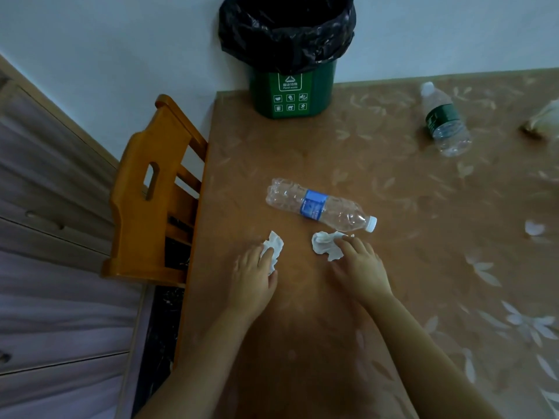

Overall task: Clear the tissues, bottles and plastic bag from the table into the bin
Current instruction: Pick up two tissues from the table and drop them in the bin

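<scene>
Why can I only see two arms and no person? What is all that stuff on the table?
The camera sits on the person's head and looks down, so you see only their arms. The left hand is pinching one crumpled tissue. The right hand has its fingers on another tissue. Just past the tissues lies a blue-label bottle on its side. Far right lies a green-label bottle, and something pale at the edge, maybe the bag. At the back of the brown table stands the green bin with a black liner. A wooden chair is on the left.

Green bin [290, 95], black liner [286, 31]; brown floral table [378, 164]; white tissues [273, 244].
</scene>
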Demonstrator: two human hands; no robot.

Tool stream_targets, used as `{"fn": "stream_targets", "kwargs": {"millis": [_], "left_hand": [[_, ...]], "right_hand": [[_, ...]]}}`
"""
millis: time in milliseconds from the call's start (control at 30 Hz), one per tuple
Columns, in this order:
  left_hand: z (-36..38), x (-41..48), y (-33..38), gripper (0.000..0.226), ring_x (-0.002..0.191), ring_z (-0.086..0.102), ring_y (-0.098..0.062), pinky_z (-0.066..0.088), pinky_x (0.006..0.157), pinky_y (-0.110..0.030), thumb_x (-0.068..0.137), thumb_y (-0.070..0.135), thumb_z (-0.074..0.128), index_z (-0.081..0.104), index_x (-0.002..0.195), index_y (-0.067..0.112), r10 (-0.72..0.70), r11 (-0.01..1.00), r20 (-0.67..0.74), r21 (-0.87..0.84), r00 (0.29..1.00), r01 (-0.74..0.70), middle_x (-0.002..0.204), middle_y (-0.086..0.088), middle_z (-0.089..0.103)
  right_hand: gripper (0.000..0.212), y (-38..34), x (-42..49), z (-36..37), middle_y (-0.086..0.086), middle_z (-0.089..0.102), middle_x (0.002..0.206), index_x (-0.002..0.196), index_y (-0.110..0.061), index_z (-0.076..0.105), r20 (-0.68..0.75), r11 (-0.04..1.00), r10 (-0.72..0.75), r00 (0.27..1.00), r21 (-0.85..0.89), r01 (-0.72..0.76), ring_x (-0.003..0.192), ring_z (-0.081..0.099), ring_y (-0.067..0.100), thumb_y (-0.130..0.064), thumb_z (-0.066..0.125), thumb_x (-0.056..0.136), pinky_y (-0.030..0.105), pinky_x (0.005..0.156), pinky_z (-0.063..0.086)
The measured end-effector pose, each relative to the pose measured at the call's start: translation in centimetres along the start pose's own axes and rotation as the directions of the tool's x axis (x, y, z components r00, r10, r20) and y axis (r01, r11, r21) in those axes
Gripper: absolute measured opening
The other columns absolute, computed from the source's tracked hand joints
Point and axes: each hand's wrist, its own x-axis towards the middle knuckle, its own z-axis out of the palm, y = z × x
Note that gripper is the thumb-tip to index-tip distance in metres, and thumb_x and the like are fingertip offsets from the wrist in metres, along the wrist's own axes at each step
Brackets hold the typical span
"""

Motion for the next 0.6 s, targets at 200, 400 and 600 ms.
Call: {"fn": "stream_targets", "kwargs": {"millis": [200, 400, 600], "left_hand": [[0.6, 0.1, 0.0, 0.033, 0.114, 0.048, -0.027, 0.040, 0.092, -0.041, 0.083, 0.015, 0.060, 0.056, 0.115, 0.008, -0.023, 0.997, -0.012, -0.080, 1.000, 0.022, 0.124, -0.012, 0.054], [0.5, -0.5, -0.2, 0.023, 0.087, 0.058, -0.030, 0.049, 0.071, -0.041, 0.073, 0.002, 0.069, 0.063, 0.095, 0.003, -0.065, 0.986, -0.082, -0.157, 0.995, 0.051, 0.097, -0.014, 0.063], [0.5, -2.3, -0.8, 0.011, 0.082, 0.055, -0.022, 0.046, 0.064, -0.032, 0.078, 0.002, 0.064, 0.063, 0.089, 0.002, -0.144, 0.945, -0.099, -0.307, 0.985, 0.108, 0.092, -0.010, 0.061]], "right_hand": [[0.038, 0.1, 0.2, 1.1, 0.010, 0.059, 0.115, 0.116, -0.011, 0.056, -0.034, 0.999, 0.026, 0.999, 0.025, -0.025, 0.104, 0.050, 0.031, -0.018, 0.062, 0.079, 0.041, 0.080, 0.045], [0.025, -0.3, -0.1, 1.9, 0.011, 0.060, 0.096, 0.102, -0.009, 0.063, -0.073, 0.997, 0.045, 0.996, 0.071, -0.040, 0.086, 0.051, 0.031, -0.013, 0.064, 0.077, 0.037, 0.065, 0.043], [0.023, -0.8, -1.9, 3.1, 0.011, 0.061, 0.094, 0.100, -0.008, 0.064, -0.066, 0.978, 0.049, 0.997, 0.204, -0.035, 0.087, 0.051, 0.030, -0.005, 0.064, 0.077, 0.035, 0.068, 0.043]]}}
